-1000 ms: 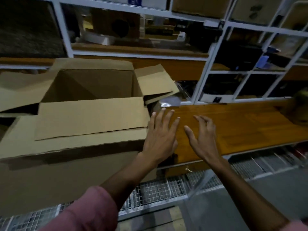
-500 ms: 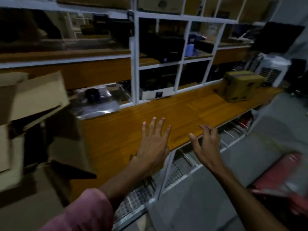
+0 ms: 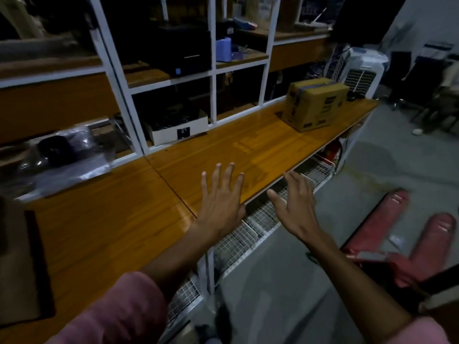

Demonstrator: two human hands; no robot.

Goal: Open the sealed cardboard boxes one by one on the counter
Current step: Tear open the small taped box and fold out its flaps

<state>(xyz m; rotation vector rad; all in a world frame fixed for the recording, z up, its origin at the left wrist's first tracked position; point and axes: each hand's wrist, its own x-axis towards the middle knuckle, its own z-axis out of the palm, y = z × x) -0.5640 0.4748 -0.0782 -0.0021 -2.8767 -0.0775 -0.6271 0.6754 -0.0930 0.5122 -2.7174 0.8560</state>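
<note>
Fingers of both the left hand and right hand spread empty above the surface, while a sealed cardboard box, upper right, awaits opening.

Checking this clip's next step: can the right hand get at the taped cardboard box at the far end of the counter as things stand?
Probably not yet. The right hand hovers open at the counter edge, well short of the taped cardboard box. Bare countertop lies between them, so nothing blocks the way; the person likely must step closer.

bare counter, sealed box far right
</note>
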